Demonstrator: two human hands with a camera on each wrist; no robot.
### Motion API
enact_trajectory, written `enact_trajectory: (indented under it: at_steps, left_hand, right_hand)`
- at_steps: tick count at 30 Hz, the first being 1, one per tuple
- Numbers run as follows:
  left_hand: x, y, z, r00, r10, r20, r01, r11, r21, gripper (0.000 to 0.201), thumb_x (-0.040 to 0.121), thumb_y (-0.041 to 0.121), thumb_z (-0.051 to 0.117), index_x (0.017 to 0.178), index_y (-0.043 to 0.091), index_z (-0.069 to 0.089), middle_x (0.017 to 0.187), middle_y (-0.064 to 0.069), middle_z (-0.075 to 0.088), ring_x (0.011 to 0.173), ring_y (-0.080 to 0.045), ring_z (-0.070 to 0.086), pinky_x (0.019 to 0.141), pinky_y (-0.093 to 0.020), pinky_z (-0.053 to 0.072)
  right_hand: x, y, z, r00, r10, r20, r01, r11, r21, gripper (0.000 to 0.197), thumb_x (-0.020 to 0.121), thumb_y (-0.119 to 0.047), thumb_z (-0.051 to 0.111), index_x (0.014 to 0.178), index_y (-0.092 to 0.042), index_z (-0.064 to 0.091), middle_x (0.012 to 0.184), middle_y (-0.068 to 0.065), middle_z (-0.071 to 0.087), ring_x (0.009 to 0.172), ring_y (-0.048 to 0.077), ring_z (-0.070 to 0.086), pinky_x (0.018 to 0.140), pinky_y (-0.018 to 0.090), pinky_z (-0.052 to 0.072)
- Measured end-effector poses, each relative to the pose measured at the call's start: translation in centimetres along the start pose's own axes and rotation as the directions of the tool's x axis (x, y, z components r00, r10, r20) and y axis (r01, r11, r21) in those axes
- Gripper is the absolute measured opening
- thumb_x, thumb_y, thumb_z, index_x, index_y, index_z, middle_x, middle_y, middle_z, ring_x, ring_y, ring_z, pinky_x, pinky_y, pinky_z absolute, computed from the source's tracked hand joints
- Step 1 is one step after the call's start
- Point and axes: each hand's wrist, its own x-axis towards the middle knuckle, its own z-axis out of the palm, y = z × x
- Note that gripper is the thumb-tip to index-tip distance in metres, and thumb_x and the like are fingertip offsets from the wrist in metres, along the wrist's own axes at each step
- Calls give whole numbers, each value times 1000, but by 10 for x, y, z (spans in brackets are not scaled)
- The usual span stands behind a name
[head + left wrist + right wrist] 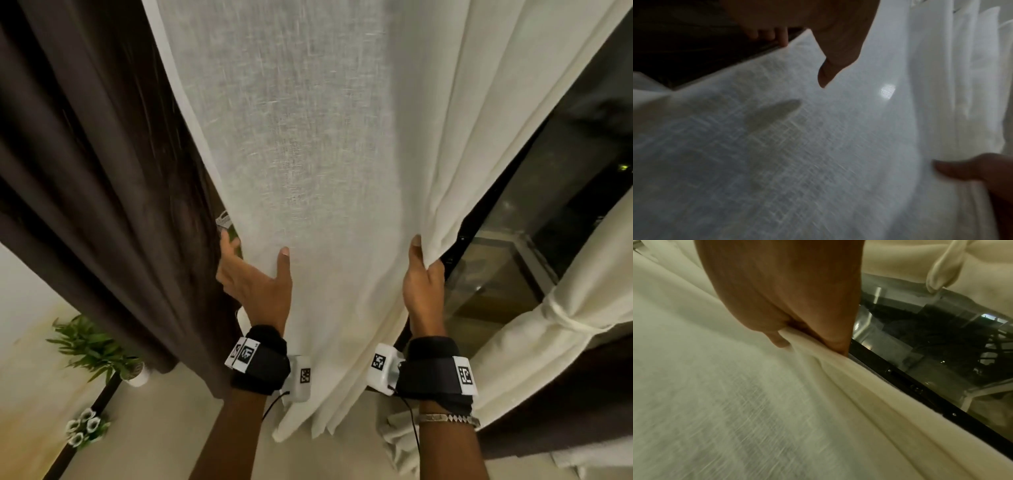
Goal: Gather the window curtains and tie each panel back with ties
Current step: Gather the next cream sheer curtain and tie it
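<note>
A white sheer curtain panel (308, 154) hangs in front of me. My left hand (255, 270) is at its left edge, fingers (772, 34) behind the hem and thumb spread in front, just off the fabric. My right hand (424, 255) pinches gathered folds of the panel's right edge (818, 356) between thumb and fingers. In the left wrist view the panel (777, 154) fills the frame, blurred, and the right hand (972, 168) shows at the lower right. At the right another white panel (513, 342) is bunched and bound by a white tie (561, 317) (943, 270).
A dark brown curtain (102, 154) hangs left of the sheer panel. Dark window glass (548, 205) with a black frame (920, 391) shows between the two white panels. On the floor at the lower left stand a potted plant (99, 349) and white flowers (85, 428).
</note>
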Motion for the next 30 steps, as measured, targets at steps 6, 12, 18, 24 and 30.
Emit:
enact_trajectory:
  at_steps: [6, 12, 18, 24, 30]
  left_hand:
    - [-9, -1, -3, 729, -91, 679, 261, 953, -152, 48, 97, 56, 66, 139, 34, 59, 129, 24, 71, 123, 7, 63, 109, -28, 49]
    - [-24, 40, 23, 535, -28, 844, 353, 915, -194, 84, 78, 60, 85, 146, 24, 52, 129, -1, 74, 105, -10, 77, 78, -34, 66]
    - [-21, 73, 60, 593, 20, 805, -49, 999, 11, 91, 63, 85, 80, 140, 44, 55, 138, 8, 65, 123, -11, 66, 101, -36, 56]
    - [-22, 92, 92, 688, -72, 722, -65, 985, 161, 45, 101, 20, 55, 145, 10, 48, 141, -14, 54, 128, -33, 56, 95, -30, 40]
    - [-21, 76, 107, 708, -143, 692, -48, 967, 249, 64, 78, 28, 44, 140, 11, 48, 124, -19, 60, 112, -45, 65, 91, -56, 60]
  right_hand:
    - [-5, 0, 0, 992, -31, 123, 36, 998, -41, 57, 112, -49, 46, 159, -18, 45, 135, -5, 56, 135, 19, 51, 106, 26, 33]
    - [-1, 7, 14, 901, -94, 423, 192, 961, -197, 33, 115, -38, 45, 145, -30, 56, 132, -11, 64, 118, 3, 62, 98, 17, 47]
    - [15, 15, -1, 718, 15, 696, 387, 823, -416, 47, 111, -11, 45, 158, -8, 47, 156, 10, 56, 143, 17, 50, 111, 17, 38]
    - [40, 32, -27, 795, -11, 606, 306, 870, -386, 83, 86, -29, 90, 151, -24, 39, 132, -5, 57, 118, 8, 58, 86, 6, 44]
    - [47, 76, -31, 858, 138, 495, 144, 860, -490, 62, 69, -53, 97, 107, -22, 59, 102, -7, 66, 94, 15, 65, 81, 29, 54]
